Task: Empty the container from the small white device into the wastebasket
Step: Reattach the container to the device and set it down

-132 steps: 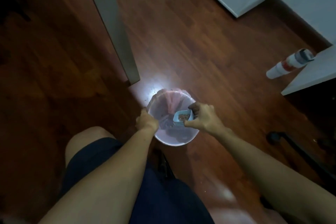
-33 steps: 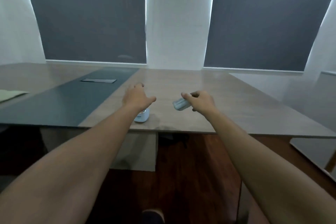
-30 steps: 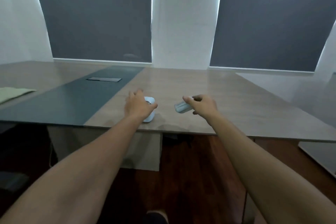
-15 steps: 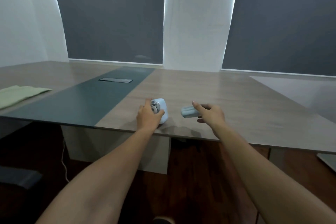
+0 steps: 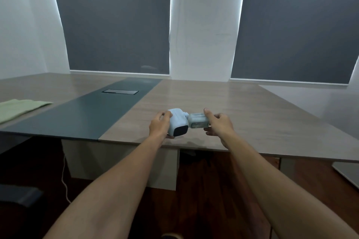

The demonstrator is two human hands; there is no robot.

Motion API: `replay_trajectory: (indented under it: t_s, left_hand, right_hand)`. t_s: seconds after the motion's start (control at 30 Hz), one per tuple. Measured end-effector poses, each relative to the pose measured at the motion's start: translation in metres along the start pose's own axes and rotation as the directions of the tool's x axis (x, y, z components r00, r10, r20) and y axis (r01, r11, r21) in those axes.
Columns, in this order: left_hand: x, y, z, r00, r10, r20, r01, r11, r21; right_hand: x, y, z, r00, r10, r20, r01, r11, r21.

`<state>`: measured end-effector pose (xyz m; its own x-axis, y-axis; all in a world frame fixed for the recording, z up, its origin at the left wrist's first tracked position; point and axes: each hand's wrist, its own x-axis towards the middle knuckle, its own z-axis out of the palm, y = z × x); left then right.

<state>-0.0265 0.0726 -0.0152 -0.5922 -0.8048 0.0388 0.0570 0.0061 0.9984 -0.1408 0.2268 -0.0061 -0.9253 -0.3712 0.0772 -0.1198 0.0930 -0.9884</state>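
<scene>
The small white device [image 5: 177,122], rounded with a dark end face, is lifted just above the table's front edge, gripped by my left hand [image 5: 160,125]. My right hand [image 5: 218,125] holds the small translucent container [image 5: 198,120] by its right end. The container's left end touches the device's right side. The wastebasket is out of view.
A wide wooden table [image 5: 242,114] carries a dark inlay strip [image 5: 77,116] with a cable hatch [image 5: 120,91]. A pale green cloth [image 5: 17,105] lies at the far left. Dark roller blinds cover the windows behind. A white cable [image 5: 65,180] hangs below the table.
The view rose from the wastebasket on the floor to the table. My left hand took hold of the white device and lifted it; my right hand brought the container against its side.
</scene>
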Motion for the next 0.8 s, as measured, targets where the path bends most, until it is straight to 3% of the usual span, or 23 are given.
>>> replay_trajectory:
  t_s: [0.13, 0.53, 0.8]
  left_hand:
    - [-0.008, 0.005, 0.008, 0.999, -0.018, 0.049, 0.022, 0.997, -0.074]
    - [-0.016, 0.011, 0.025, 0.992, 0.013, 0.128, -0.004, 0.998, -0.070]
    - [-0.009, 0.011, 0.013, 0.995, 0.039, 0.095, -0.037, 0.999, -0.020]
  right_hand:
    - [-0.001, 0.008, -0.003, 1.000, 0.021, 0.001, -0.021, 1.000, -0.016]
    - [-0.012, 0.008, 0.010, 0.994, 0.058, 0.091, -0.064, 0.996, 0.067]
    - [-0.018, -0.004, 0.035, 0.996, 0.084, 0.002, -0.084, 0.995, 0.045]
